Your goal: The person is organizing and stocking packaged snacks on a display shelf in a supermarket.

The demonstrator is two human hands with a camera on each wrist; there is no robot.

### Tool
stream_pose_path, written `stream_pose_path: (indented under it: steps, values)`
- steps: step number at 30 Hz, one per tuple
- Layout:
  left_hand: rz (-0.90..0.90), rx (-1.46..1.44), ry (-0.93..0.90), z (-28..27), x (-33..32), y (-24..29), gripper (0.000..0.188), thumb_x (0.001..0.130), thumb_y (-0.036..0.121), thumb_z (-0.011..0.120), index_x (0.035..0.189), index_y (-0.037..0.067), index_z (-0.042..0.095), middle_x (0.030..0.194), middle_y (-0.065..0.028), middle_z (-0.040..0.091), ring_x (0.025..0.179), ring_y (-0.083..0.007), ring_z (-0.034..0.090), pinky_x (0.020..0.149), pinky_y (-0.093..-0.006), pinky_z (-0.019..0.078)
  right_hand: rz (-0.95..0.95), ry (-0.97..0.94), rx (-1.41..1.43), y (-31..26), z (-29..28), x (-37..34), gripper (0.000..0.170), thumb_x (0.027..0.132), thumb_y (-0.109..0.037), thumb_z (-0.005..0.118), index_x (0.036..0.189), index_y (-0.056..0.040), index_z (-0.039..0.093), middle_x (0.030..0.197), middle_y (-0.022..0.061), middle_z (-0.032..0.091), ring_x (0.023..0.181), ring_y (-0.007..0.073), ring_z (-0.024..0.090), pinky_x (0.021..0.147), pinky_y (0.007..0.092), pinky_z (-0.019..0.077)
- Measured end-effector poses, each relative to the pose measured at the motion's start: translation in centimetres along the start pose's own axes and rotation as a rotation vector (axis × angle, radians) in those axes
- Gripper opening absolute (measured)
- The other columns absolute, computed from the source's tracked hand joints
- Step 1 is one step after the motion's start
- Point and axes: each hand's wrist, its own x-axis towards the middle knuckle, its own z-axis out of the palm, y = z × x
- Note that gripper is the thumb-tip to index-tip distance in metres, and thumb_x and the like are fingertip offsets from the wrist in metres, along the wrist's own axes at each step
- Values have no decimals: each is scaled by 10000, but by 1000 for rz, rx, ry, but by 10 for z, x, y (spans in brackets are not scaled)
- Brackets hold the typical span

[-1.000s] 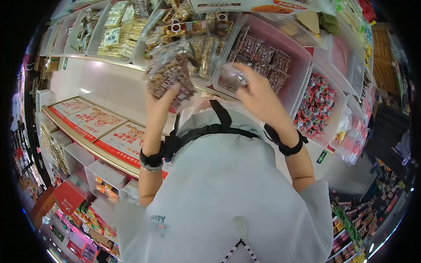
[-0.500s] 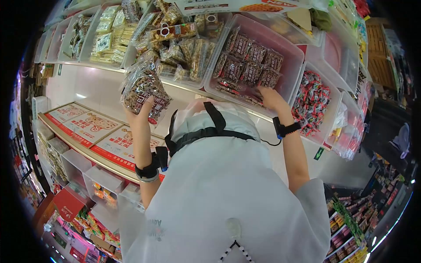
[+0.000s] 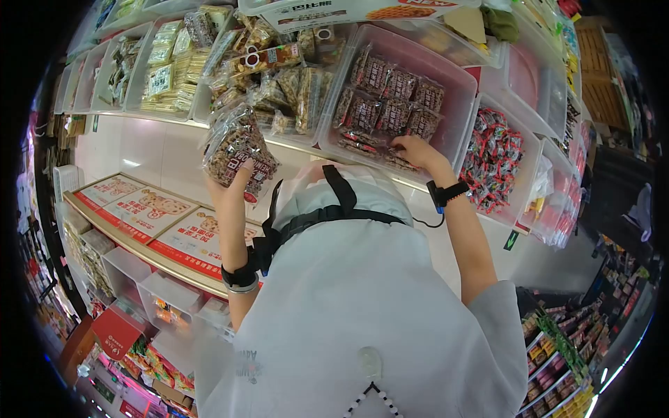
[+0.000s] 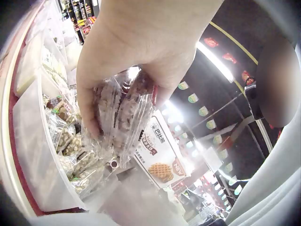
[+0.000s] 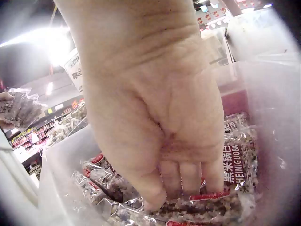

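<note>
My left hand point(image 3: 230, 189) grips clear-wrapped brown snack packets point(image 3: 240, 150) up in front of the shelf edge; in the left wrist view the fingers and thumb point(image 4: 162, 89) curl round the packets point(image 4: 123, 113). My right hand point(image 3: 420, 155) reaches into the near side of a clear bin point(image 3: 456, 90) holding rows of the same packets point(image 3: 394, 115). In the right wrist view, the fingers of that hand point(image 5: 160, 117) point down onto packets point(image 5: 240, 162) with red edges, and the fingertips are partly hidden among them.
Left of the bin stands a bin of mixed wrapped bars point(image 3: 279, 87); to its right, a bin of red-wrapped sweets point(image 3: 493, 160). A cardboard sign point(image 3: 334, 12) lies behind. Lower left are a poster-topped ledge point(image 3: 150, 209) and more bins.
The right hand, which held a blurred clear-wrapped item above the bin a second ago, has come down among the packets. The left hand moved left with its packets, then slightly back right.
</note>
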Motion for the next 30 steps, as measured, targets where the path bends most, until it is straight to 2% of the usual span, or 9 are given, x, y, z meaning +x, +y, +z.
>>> stream_pose_path:
  steps: [6, 9, 14, 19, 21, 23, 24, 27, 30]
  values:
    - [8, -23, 13, -1, -3, -1, 554, 731, 64, 660, 1204, -18, 384, 1063, -110, 526, 937, -162, 529, 812, -274, 430, 34, 89, 116, -2, -11, -5, 278, 761, -97, 591, 1023, -6, 573, 974, 191, 605, 929, 342, 565, 801, 384, 451]
    - [-110, -23, 26, -5, -4, 1, 539, 733, 69, 656, 1196, -19, 395, 1046, -109, 536, 919, -161, 535, 805, -273, 433, 34, 173, 115, -31, -33, -15, 272, 783, -113, 559, 1030, 0, 567, 1007, 200, 587, 940, 354, 551, 806, 395, 448]
    - [-85, -90, -73, 2, -6, 9, 527, 736, 82, 649, 1188, -20, 400, 1042, -113, 543, 908, -171, 545, 795, -286, 443, -334, 474, 14, -128, -61, -40, 241, 804, -99, 521, 1035, -41, 559, 994, 160, 564, 895, 326, 562, 770, 386, 466]
    - [49, -68, -281, 31, -5, 33, 677, 739, 62, 641, 1302, 17, 267, 1114, -130, 502, 945, -182, 535, 792, -270, 456, -484, 450, 125, -221, -60, -57, 325, 802, -89, 545, 1125, -76, 522, 1032, 129, 542, 887, 281, 567, 720, 343, 479]
    - [103, -26, -348, 35, -3, 31, 695, 765, 70, 613, 1334, 35, 214, 1146, -136, 479, 977, -191, 523, 789, -269, 464, -623, 481, 59, -238, -55, -59, 420, 773, -123, 598, 1178, -89, 489, 1057, 111, 510, 834, 254, 573, 682, 334, 486]
    - [-21, -231, -371, 35, -3, 22, 625, 802, 65, 559, 1330, 32, 225, 1152, -141, 475, 1021, -190, 502, 827, -286, 452, -641, 547, 97, -245, -50, -56, 445, 761, -166, 614, 1181, -95, 486, 1034, 107, 501, 826, 257, 570, 665, 345, 490]
    - [-15, -329, -419, 32, -1, 9, 519, 880, 163, 464, 1326, 32, 231, 1191, -136, 458, 1064, -212, 488, 889, -319, 422, -657, 605, 138, -246, -49, -55, 473, 748, -210, 630, 1184, -101, 484, 1011, 103, 491, 817, 259, 567, 648, 356, 493]
    - [-69, -604, -490, 27, 4, 2, 494, 928, 252, 351, 1345, 33, 200, 1248, -143, 417, 1135, -237, 443, 944, -353, 381, -636, 570, 142, -246, -49, -56, 533, 729, -260, 653, 1198, -87, 470, 1022, 124, 485, 850, 266, 552, 667, 354, 485]
    - [-79, -716, -437, 34, 0, 14, 508, 945, 308, 262, 1372, 53, 155, 1311, -150, 349, 1183, -248, 398, 956, -367, 370, -630, 596, 68, -251, -51, -60, 642, 703, -309, 676, 1241, -71, 419, 1048, 151, 472, 872, 292, 541, 701, 362, 474]
